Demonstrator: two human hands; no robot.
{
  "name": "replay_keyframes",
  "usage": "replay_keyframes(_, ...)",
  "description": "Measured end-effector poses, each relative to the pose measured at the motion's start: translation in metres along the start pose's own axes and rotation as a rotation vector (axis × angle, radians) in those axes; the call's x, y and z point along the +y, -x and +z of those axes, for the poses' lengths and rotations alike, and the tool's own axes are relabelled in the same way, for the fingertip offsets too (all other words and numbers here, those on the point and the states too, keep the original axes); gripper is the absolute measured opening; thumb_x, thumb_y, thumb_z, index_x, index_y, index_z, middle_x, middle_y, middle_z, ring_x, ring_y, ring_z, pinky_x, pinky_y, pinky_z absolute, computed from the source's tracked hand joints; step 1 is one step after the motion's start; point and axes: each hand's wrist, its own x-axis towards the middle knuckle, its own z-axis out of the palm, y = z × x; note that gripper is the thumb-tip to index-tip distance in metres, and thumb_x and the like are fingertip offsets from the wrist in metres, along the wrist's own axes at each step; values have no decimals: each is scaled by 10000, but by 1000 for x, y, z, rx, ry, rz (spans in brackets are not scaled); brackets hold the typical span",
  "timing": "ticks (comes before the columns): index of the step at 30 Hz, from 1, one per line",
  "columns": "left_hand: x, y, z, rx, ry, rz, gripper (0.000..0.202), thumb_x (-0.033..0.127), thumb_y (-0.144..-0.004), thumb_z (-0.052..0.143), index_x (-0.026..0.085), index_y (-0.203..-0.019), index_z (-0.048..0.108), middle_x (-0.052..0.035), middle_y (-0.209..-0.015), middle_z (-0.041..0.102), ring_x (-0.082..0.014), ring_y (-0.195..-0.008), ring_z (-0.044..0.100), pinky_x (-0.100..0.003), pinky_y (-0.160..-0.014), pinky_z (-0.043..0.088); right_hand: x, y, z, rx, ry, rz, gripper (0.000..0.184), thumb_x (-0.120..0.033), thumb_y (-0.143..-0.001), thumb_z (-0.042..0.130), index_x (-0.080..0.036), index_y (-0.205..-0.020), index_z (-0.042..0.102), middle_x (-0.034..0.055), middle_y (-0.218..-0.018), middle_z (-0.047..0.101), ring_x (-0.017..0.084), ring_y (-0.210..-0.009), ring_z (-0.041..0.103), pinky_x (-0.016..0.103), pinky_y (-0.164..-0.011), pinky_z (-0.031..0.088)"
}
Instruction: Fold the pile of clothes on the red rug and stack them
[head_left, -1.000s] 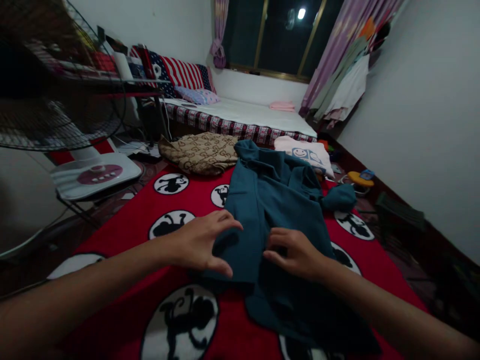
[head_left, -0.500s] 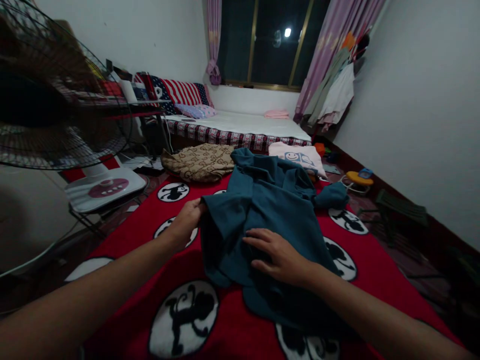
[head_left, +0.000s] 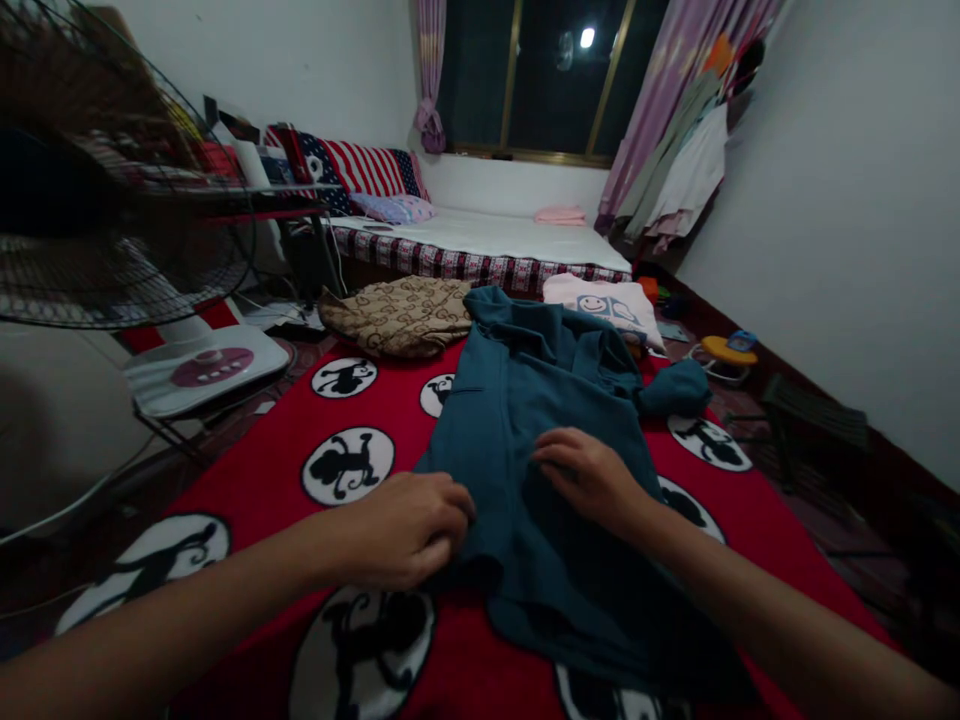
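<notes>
A teal long-sleeved shirt [head_left: 487,420] lies spread on a red blanket with black-and-white monkey patches [head_left: 349,465]. My left hand [head_left: 412,530] is at the shirt's lower left edge, fingers curled together over the cloth; the fingertips are partly hidden. On the middle of the shirt rests my right hand [head_left: 589,480], its fingers loosely bent and a little apart, with no cloth bunched in them. The shirt's left front panel lies fairly flat, while folds run across its upper part. One sleeve [head_left: 675,388] sticks out to the right.
Beyond the shirt lie a folded brown patterned cloth [head_left: 409,315] and a folded pink garment [head_left: 604,305]. A fan [head_left: 127,190] stands close on the left. A bed [head_left: 480,240] is at the back, and a yellow-topped stool [head_left: 727,350] is on the right.
My left hand has come down and toward me, and the shirt panel it held up now lies flat. My right hand has shifted slightly right and away over the cloth.
</notes>
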Motion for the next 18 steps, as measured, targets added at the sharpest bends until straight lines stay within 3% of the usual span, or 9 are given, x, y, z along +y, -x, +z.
replay_keyframes(4,8,-6,-7,-91,-22,-35,255,278,-818,538,231,-590,640,-26,-701,690,-172,-638,615,-272,-601,424,49,-25,-9,89,257,102,338,-271,-845,575,-214,-1170,649,118,-1328,551,290,-1230,487,478,-1021,400)
replay_keyframes(7,0,-42,-12,3,-95,-193,440,460,-915,420,222,-635,662,-43,-601,645,-184,-574,602,-281,-559,404,71,-41,-4,41,347,207,485,-385,-903,512,-203,-1353,518,124,-1468,423,299,-1348,375,508,-1078,327)
replay_keyframes(10,-24,-97,-8,305,-178,-327,340,393,-926,423,195,-960,697,-107,-957,704,-252,-905,657,-323,-761,470,78,-58,3,-142,367,343,499,-411,-934,452,-182,-1375,495,150,-1460,433,320,-1334,406,536,-1044,345)
replay_keyframes(13,-54,-143,9,476,-159,-422,501,412,-893,497,130,-1306,519,-196,-1351,519,-325,-1245,496,-411,-994,407,77,-80,0,-230,383,419,381,-367,-919,475,-162,-1186,654,157,-1253,626,302,-1164,575,468,-1002,398)
replay_keyframes(15,-71,-157,26,497,-144,-473,683,502,-828,569,107,-1371,446,-224,-1454,397,-376,-1363,340,-481,-1087,308,79,-92,-4,-140,373,409,351,-358,-916,478,-166,-1125,685,136,-1195,660,269,-1108,609,397,-984,423)
replay_keyframes(18,-86,-156,48,492,-145,-462,742,530,-773,609,130,-1379,452,-208,-1497,345,-378,-1409,250,-514,-1142,204,92,-93,1,20,328,326,428,-389,-955,405,-193,-1296,574,106,-1385,531,231,-1259,503,366,-1038,389)
